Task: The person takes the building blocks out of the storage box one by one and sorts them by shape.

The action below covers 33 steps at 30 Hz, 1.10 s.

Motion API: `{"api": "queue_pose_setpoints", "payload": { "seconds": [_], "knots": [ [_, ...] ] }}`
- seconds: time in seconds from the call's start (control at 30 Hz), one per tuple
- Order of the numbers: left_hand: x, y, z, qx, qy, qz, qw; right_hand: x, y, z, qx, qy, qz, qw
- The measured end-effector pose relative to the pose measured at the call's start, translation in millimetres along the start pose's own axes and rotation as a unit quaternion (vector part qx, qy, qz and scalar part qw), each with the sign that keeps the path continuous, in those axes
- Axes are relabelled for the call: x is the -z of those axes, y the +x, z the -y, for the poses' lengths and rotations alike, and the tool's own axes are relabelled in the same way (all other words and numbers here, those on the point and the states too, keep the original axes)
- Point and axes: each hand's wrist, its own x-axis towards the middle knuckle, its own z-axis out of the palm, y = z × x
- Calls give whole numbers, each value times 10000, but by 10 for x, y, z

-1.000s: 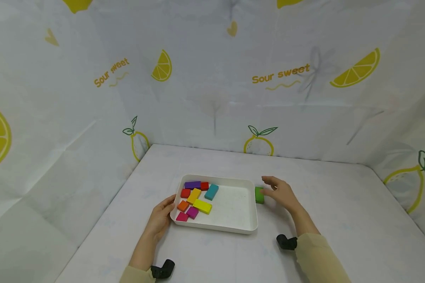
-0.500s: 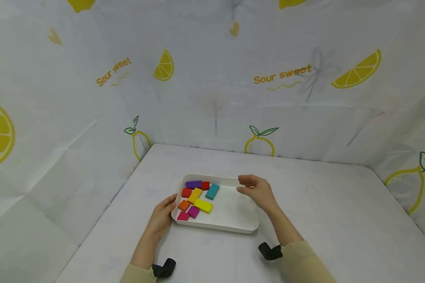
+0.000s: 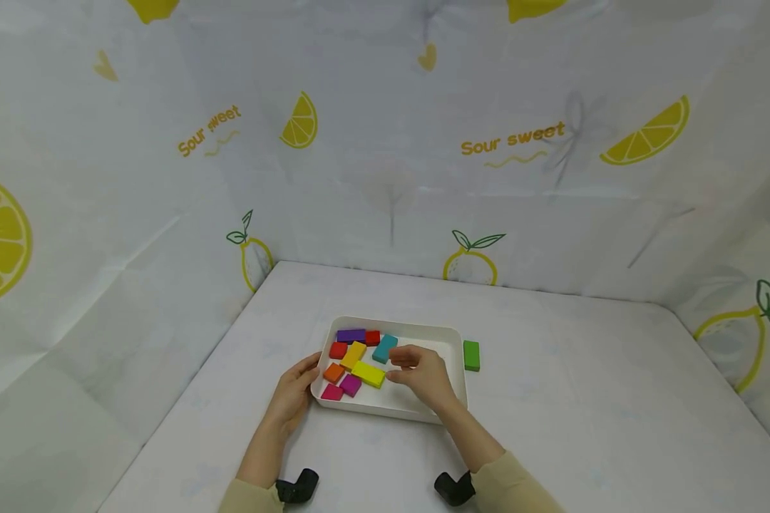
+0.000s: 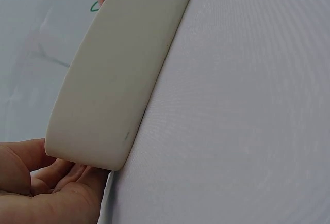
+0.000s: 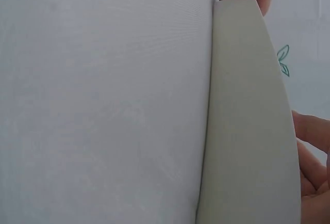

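My left hand [image 3: 290, 399] grips the left end of a shallow white tray [image 3: 452, 399], its thumb at the rim; the left wrist view shows the fingers against the tray's end wall [image 4: 103, 95]. Over the middle of the tray hovers my right hand [image 3: 426, 377], fingers bent and parted from the thumb, with nothing seen between them. Its fingertips are nearest a teal block [image 3: 385, 349] and a yellow block [image 3: 368, 374]; whether they touch, I cannot tell. The tray wall hides its contents in both wrist views.
In the tray's left half lie a purple block [image 3: 351, 335], an amber block [image 3: 353, 356], a magenta block [image 3: 350, 385] and several small red, orange and pink ones. A green block [image 3: 471, 355] sits on the table just outside the tray's right wall.
My right hand has moved left from beside the green block, across the tray, to the teal and yellow blocks. The green block stays outside. My left hand keeps its hold on the tray.
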Motion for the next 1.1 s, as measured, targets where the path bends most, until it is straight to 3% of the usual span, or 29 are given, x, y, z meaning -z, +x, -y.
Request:
{"api": "queue_pose_setpoints", "payload": {
  "seconds": [0.3, 0.57, 0.77, 1.1],
  "knots": [
    [54, -26, 45, -374, -43, 207, 9991, -160, 11, 11, 238, -316, 83, 9992],
    [7, -10, 1, 1, -47, 17, 10000, -228, 47, -4, 330, -549, 182, 9978],
    [5, -15, -6, -35, -60, 88, 9999, -259, 52, 16, 426, -634, 249, 9968],
    [-8, -6, -1, 57, 39, -69, 10000, -284, 47, 6, 416, -795, 299, 9955]
  ]
}}
